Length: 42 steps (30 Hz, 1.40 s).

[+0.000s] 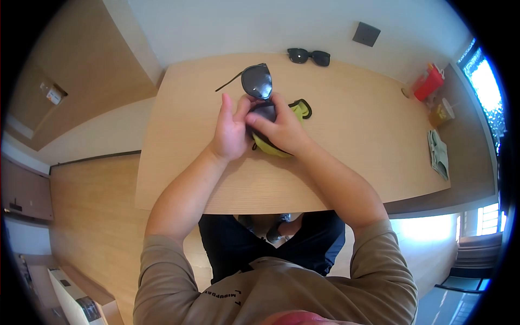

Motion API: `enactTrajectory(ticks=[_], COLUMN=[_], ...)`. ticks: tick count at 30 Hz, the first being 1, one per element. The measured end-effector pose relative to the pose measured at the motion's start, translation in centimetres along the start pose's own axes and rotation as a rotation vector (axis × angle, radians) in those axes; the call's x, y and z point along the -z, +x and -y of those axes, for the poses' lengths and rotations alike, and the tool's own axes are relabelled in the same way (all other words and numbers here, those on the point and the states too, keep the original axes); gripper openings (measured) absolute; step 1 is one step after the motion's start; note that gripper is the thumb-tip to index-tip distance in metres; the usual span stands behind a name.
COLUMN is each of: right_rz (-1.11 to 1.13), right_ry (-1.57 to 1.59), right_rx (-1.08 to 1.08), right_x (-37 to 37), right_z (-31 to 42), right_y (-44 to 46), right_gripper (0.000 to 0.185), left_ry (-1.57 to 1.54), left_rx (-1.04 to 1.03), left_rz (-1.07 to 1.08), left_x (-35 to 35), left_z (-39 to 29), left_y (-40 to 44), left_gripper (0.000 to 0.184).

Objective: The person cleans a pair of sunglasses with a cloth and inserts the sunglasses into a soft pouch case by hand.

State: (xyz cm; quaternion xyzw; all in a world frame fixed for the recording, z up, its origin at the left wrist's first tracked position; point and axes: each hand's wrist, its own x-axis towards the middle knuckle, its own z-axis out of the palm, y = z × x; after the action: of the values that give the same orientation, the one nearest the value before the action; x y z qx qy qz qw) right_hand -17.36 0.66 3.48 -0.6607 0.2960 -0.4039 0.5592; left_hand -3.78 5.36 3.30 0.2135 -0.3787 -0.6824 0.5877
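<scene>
Over the near middle of the desk, a pair of dark sunglasses [257, 82] is tilted on its side, one lens up and one temple arm sticking out to the left. My right hand [286, 127] grips the lower lens, its thumb across the front. My left hand [231, 130] is palm up with the thumb stretched out, its other fingers curled against the sunglasses near the bridge and partly hidden. Under both hands lies a yellow-green pouch [273, 149] with black edging; much of it is covered, so whether it touches the fingers is unclear.
A second pair of sunglasses [309, 57] lies at the back of the wooden desk [357, 135]. Along the right side stand a red container [429, 83] and a cup [441, 112], with a folded grey-green cloth [438, 155] nearer me. A wall rises behind.
</scene>
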Motion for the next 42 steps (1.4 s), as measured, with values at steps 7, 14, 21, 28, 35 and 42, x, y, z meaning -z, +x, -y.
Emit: enactTrajectory(ticks=[7,14,21,28,35,42], right_rz=[0.113,0.123,0.146,0.137,0.155,0.214], right_ry=[-0.217,-0.131,-0.282,-0.125,-0.042,-0.253], right_rx=[0.107,0.020,0.134,0.090,0.035,0.120], right_x=[0.6,0.7,1.0,0.8,1.0,1.2], right_z=[1.0,0.3,0.8,0.0,-0.3,0.1], right_y=[-0.4,0.0,-0.5,0.0,-0.1,-0.4], right_gripper=[0.087,0.075,0.078,0.055,0.051,0.069], left_ry=[-0.018,-0.031,-0.015,0.012,0.023,0.037], left_rx=[0.071,0.078,0.094,0.054,0.017,-0.034], left_rz=[0.029,0.075,0.086,0.126,0.080,0.084], left_x=[0.6,0.6,0.4,0.5,0.2,0.8], left_z=[-0.3,-0.5,-0.4,-0.4,0.1,0.4], left_y=[-0.2,-0.1,-0.4,-0.2,-0.4,-0.1], left_gripper=[0.098,0.097,0.091,0.091,0.090,0.085])
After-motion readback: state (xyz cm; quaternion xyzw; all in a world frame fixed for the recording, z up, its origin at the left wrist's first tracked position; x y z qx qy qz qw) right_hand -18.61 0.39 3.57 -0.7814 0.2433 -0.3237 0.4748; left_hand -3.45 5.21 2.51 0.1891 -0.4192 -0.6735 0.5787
